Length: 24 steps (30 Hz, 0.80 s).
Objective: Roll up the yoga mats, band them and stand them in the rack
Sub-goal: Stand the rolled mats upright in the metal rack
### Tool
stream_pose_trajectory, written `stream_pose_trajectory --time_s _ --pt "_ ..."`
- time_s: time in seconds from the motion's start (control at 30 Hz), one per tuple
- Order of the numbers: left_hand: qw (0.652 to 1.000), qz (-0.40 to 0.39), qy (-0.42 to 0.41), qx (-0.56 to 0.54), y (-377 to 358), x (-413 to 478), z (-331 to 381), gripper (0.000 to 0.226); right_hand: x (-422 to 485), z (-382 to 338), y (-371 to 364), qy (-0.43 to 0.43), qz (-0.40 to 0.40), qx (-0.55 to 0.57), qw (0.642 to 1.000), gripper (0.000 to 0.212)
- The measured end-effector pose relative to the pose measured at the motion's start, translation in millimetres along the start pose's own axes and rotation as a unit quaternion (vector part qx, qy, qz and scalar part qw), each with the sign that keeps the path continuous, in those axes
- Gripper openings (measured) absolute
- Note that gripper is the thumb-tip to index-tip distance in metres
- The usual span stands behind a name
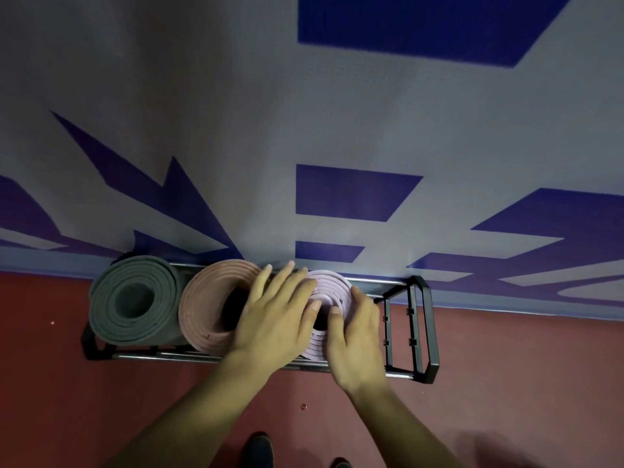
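Three rolled mats stand on end in a black metal rack against the wall: a dark green mat at the left, a salmon pink mat in the middle, a lilac mat to its right. My left hand lies flat with straight fingers across the tops of the pink and lilac rolls. My right hand rests on the lilac roll's right side, thumb at its centre hole. No bands are visible from above.
The rack's right end holds no mat. Behind it rises a grey wall with blue shapes. The floor is red. My shoes show at the bottom edge, and a small red speck lies on the floor.
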State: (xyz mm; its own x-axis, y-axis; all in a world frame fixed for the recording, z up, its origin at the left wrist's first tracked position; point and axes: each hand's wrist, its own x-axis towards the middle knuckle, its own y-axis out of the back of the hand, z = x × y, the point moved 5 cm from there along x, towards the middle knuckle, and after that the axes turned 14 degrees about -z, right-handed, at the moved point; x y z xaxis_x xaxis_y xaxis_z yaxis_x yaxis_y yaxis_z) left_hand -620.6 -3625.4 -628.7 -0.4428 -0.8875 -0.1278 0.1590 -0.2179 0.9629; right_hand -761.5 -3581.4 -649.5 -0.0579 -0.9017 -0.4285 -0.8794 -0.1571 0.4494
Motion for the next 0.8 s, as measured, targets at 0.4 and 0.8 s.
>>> stream_pose_trajectory --time_s 0.4,0.8 --pt "0.994 -0.084 0.064 0.017 -17.1 -26.3 -20.0 0.061 7.8 -14.9 -20.6 0.015 0.025 -0.106 0.994 0.049" --pt "0.992 -0.084 0.076 0.046 -13.7 -5.9 -19.1 0.056 24.2 -18.0 -13.5 0.006 0.014 -0.118 0.993 0.049"
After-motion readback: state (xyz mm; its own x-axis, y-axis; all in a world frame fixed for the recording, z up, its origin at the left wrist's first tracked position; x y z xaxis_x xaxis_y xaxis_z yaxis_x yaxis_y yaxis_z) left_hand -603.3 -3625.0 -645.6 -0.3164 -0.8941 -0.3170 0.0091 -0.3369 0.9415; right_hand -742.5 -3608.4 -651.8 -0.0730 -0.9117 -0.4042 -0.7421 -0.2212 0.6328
